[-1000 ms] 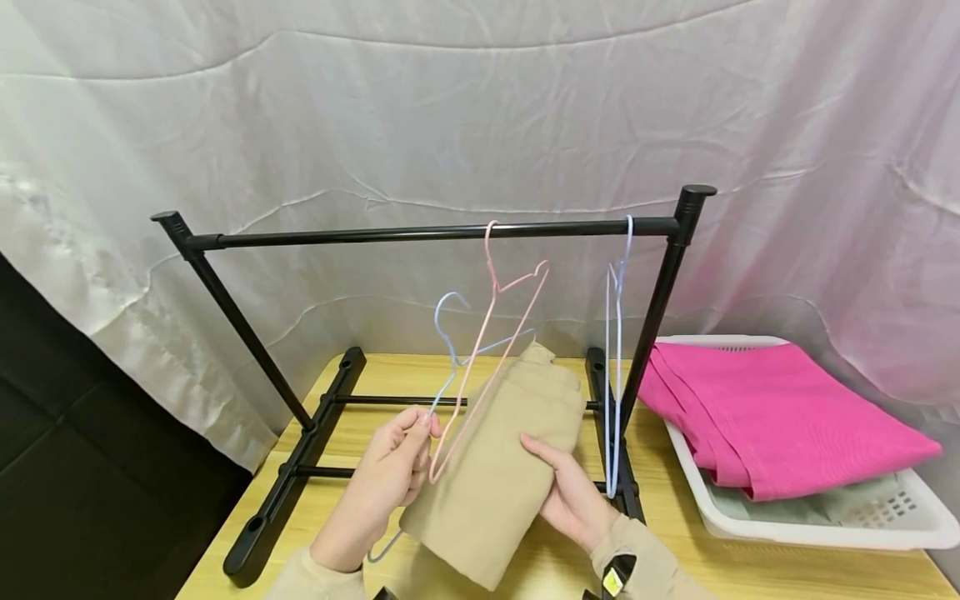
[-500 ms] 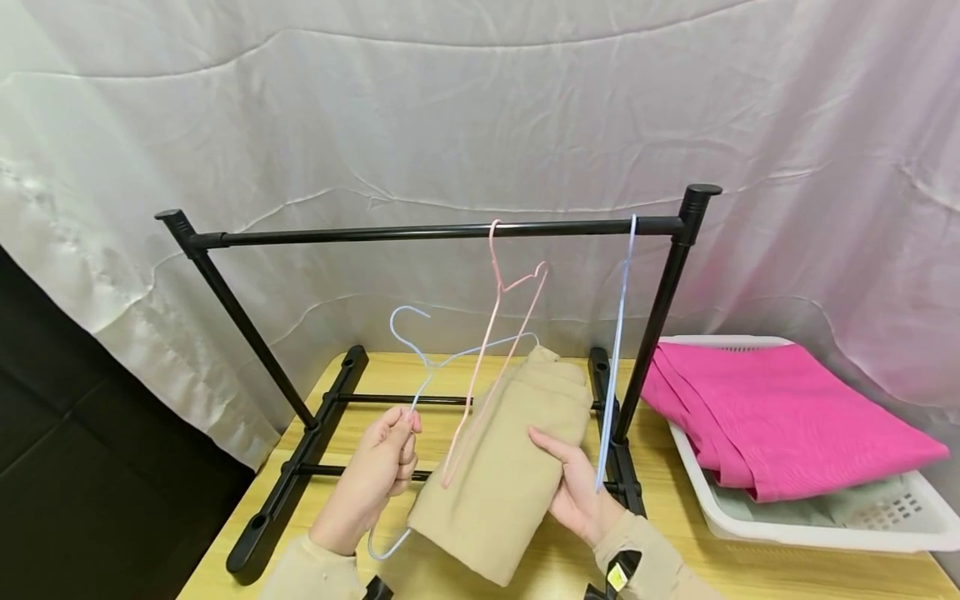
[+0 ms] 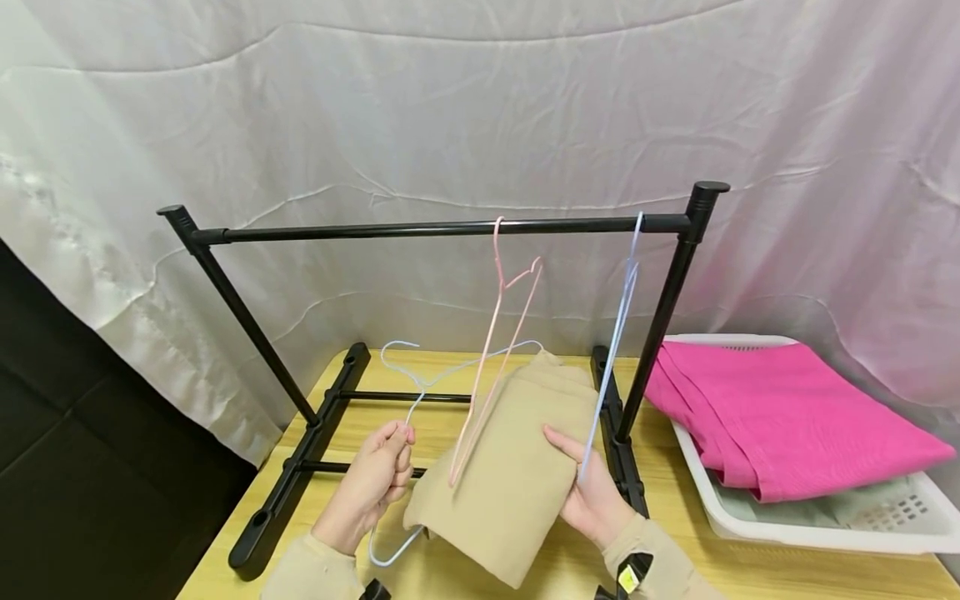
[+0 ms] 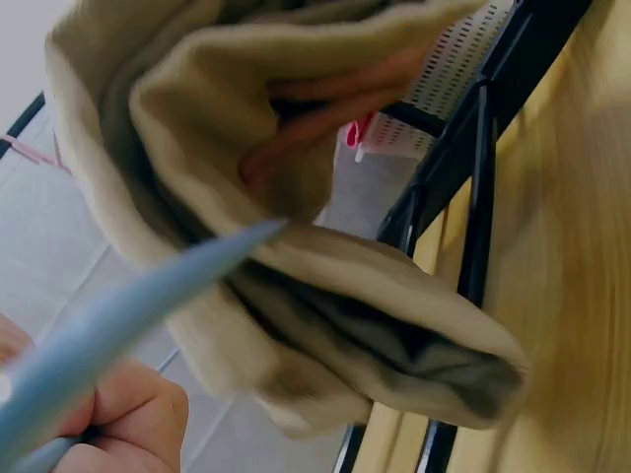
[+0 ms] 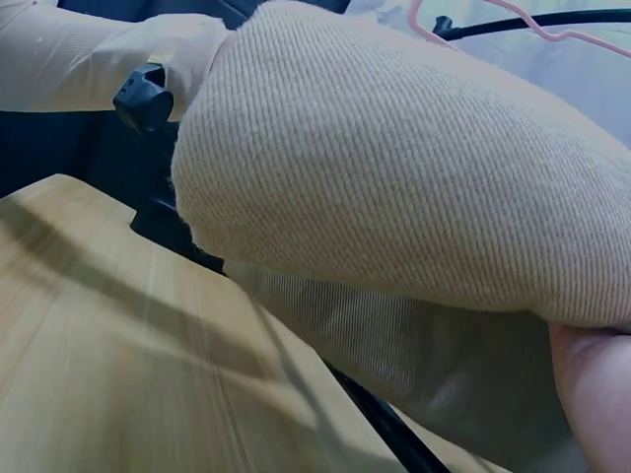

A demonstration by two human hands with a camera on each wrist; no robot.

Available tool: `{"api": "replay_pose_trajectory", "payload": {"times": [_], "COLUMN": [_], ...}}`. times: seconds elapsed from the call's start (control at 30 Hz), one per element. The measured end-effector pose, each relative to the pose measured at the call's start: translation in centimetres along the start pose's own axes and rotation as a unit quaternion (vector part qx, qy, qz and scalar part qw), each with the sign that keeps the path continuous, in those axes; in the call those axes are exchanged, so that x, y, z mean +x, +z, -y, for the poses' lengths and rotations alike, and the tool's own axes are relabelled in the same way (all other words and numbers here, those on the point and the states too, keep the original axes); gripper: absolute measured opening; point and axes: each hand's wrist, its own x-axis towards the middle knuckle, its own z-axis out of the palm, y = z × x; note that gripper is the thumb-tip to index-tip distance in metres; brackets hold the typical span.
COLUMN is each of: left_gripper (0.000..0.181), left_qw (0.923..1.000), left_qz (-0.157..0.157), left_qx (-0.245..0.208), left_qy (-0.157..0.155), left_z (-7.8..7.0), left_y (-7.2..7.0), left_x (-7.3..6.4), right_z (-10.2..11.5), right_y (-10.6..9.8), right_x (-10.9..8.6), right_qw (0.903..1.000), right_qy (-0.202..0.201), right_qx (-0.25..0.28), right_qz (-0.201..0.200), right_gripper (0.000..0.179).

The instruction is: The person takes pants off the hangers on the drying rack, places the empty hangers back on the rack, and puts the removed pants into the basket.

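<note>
In the head view my left hand (image 3: 375, 479) pinches the wire of a light blue hanger (image 3: 416, 405), its hook leaning left. The hanger runs behind a folded beige garment (image 3: 517, 467), and one lower corner emerges at the garment's left. My right hand (image 3: 592, 496) grips the garment, thumb on its front; the left wrist view shows fingers (image 4: 335, 108) inside the folds. There the hanger's blue wire (image 4: 128, 305) points at the layered cloth. Ribbed fabric (image 5: 394, 168) fills much of the right wrist view. Whether the hanger passes through the folds I cannot tell.
From the black rack's bar (image 3: 360, 231) hang a pink hanger (image 3: 500, 283), in front of the garment, and another blue hanger (image 3: 617, 342), crossing before my right hand. At right, a white basket (image 3: 810, 537) holds pink cloth (image 3: 795, 425) over something pale green.
My left hand has shifted left, tipping the held hanger's hook left and down. The garment and right hand have moved slightly right. The hanging blue hanger has swung, its lower end leftward.
</note>
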Motion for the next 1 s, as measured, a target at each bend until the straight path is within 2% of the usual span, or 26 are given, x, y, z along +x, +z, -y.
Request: {"api": "replay_pose_trajectory", "payload": {"times": [0.13,0.3,0.63,0.83,1.0], "left_gripper": [0.023,0.024,0.024,0.025,0.025], "left_qw": [0.9998,0.9987,0.9982,0.9969,0.9969], "left_qz": [-0.003,-0.018,-0.036,-0.059,-0.069], "left_qx": [-0.014,-0.040,-0.040,-0.049,-0.039], "left_qy": [-0.012,-0.028,-0.026,-0.018,-0.006], "left_z": [0.5,1.3,1.6,1.4,1.0], "left_y": [-0.3,-0.6,-1.3,-1.9,-2.4], "left_x": [0.4,0.8,1.4,1.6,1.7], "right_z": [0.3,0.5,0.4,0.2,0.1], "right_y": [-0.3,-0.6,-1.7,-2.1,-2.2], "right_x": [-0.5,-0.9,-1.7,-2.0,-2.1], "right_qw": [0.9978,0.9915,0.9885,0.9882,0.9881], "right_qy": [0.000,-0.003,-0.001,0.017,0.018], "right_qx": [0.045,0.082,0.094,0.098,0.102], "right_qz": [0.049,0.101,0.119,0.116,0.114], "right_gripper": [0.017,0.031,0.043,0.040,0.038]}}
